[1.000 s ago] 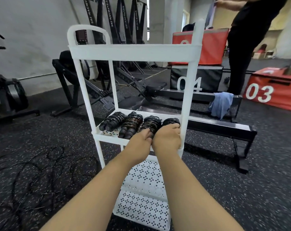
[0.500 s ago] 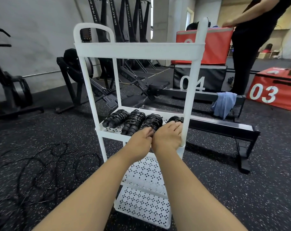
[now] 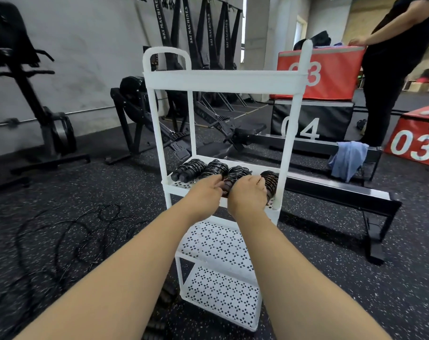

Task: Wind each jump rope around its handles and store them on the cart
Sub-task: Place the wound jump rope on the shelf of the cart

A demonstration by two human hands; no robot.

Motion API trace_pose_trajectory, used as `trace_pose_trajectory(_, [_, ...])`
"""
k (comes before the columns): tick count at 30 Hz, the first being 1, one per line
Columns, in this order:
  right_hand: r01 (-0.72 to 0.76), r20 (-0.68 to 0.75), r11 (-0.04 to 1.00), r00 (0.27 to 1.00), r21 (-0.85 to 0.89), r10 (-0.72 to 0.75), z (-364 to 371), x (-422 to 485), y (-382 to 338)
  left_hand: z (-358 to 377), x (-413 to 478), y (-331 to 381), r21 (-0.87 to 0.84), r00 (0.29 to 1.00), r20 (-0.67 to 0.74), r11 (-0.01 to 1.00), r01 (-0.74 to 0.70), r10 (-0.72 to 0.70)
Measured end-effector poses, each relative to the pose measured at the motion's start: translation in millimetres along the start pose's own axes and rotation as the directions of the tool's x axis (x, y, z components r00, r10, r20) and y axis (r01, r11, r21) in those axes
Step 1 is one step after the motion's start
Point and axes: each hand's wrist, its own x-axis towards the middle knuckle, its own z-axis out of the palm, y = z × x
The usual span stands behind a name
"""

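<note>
jump rope point(image 3: 236, 174) against left hand point(image 3: 207, 191), on cart point(image 3: 221, 79)

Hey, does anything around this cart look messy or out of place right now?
Yes: loose jump ropes sprawl in a tangle on the floor left of the cart, not yet wound. A blue cloth hangs over the black rail behind. The four wound bundles sit tidily on the middle shelf.

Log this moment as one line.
step: stowing | left hand: pinches third wound rope | right hand: beside fourth wound rope, grip unclear | middle shelf: holds four in all | floor: loose ropes unwound
</note>
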Motion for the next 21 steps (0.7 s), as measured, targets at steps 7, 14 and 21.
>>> trace_pose_trajectory(7, [0.193, -0.057, 0.981, 0.980, -0.011, -0.193, 1, -27, -25, -37, -44, -16, 0.111, 0.988, -0.138, 0.990, 0.083, -0.067])
trace_pose_trajectory(14, [0.394, -0.006, 0.919, 0.919, -0.032, -0.394, 4, -69, -70, -87, -107, -49, 0.196, 0.953, -0.244, 0.953, 0.229, -0.179])
trace_pose_trajectory(21, [0.642, -0.068, 0.767, 0.765, 0.001, -0.640, 27, -125, -124, -133, -182, -81, 0.211, 0.864, -0.405, 0.889, 0.406, -0.298])
